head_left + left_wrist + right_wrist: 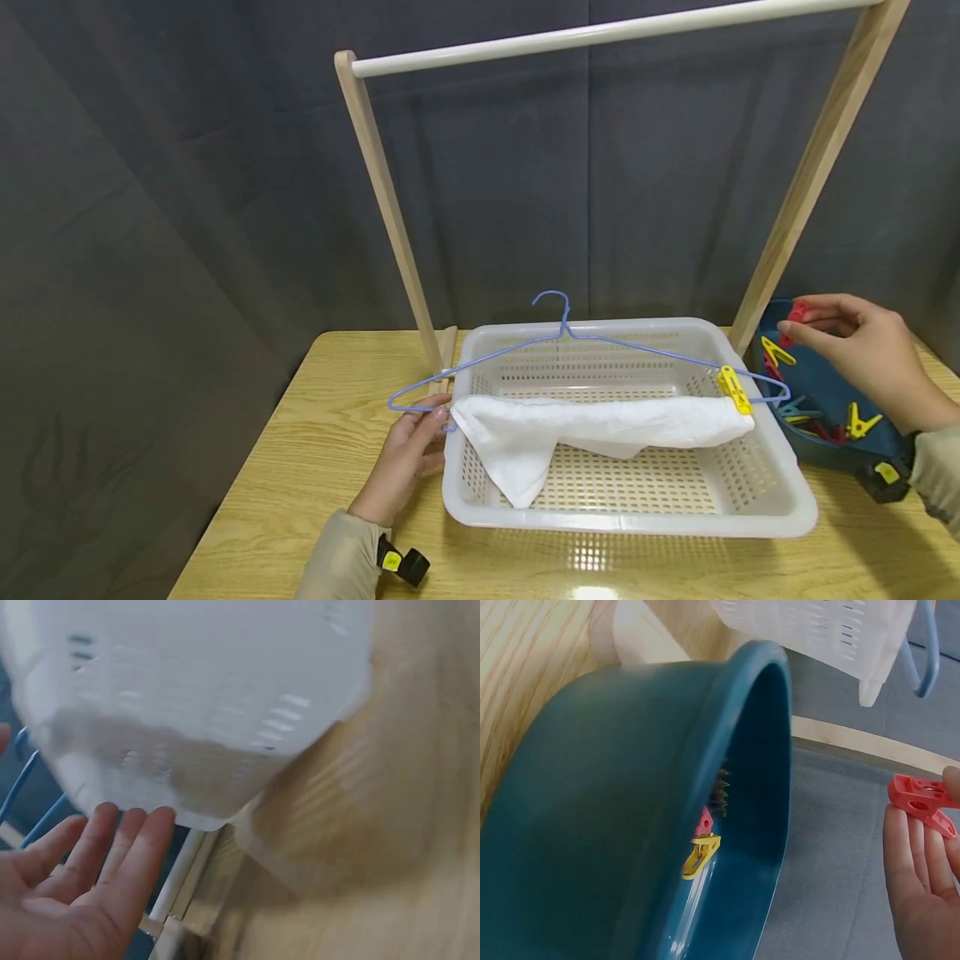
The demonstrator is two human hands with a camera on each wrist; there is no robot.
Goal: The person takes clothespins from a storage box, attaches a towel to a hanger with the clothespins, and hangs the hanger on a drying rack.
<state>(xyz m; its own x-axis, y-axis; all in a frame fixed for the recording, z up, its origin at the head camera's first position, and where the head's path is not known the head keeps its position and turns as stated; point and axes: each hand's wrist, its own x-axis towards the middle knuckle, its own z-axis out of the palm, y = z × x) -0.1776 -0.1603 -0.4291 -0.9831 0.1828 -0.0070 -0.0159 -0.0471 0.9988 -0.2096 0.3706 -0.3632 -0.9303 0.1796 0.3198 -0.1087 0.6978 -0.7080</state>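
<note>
A blue wire hanger (622,343) lies across a white perforated basket (630,522), with a white cloth (622,422) draped over its lower bar. A yellow clothespin (736,390) clips the cloth at the right end. My left hand (408,450) is at the basket's left side, by the hanger's left end; in the left wrist view its fingers (124,859) look extended near the basket rim, gripping nothing visible. Over the dark blue tub (607,795), my right hand (862,350) pinches a red clothespin (922,802) between thumb and fingers.
A wooden stand with a white rail (600,35) rises behind the basket; its right post (817,175) stands between basket and tub. Several clothespins, including a yellow one (862,422), lie inside the tub. The wooden table (300,467) extends to the left and front.
</note>
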